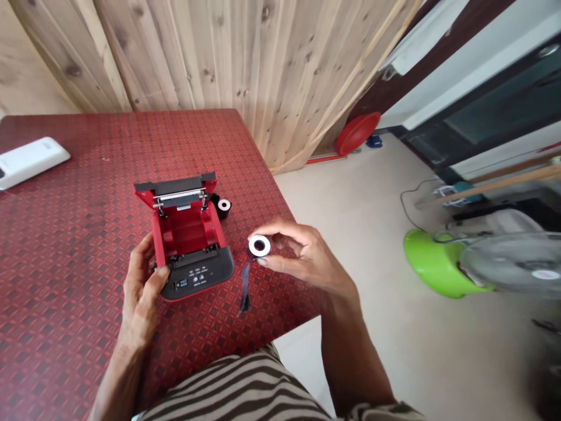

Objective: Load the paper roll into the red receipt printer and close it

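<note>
Over one red patterned surface [87,234], I hold an open red-and-black portable printer [191,228] near its front-left corner, my left hand's [142,286] thumb on the dark panel [199,275], the other fingers along the casing. It looks stiff, smooth and fairly light; I judge the solid side walls the safest hold and the raised lid [175,186] the fragile part. To its right, apart from it, my right hand [302,251] pinches a dark ribbon roll [253,246] by its rim between thumb and finger, white end facing me. The roll should be light and firm, best taken across its outer edge; its loose tail [245,289] dangles, likely soft and easily creased. From my remote post I count one printer, one apparent white power bank [33,162] far left, and two rolls: the held one and a second roll [223,214] just beside the printer.
</note>
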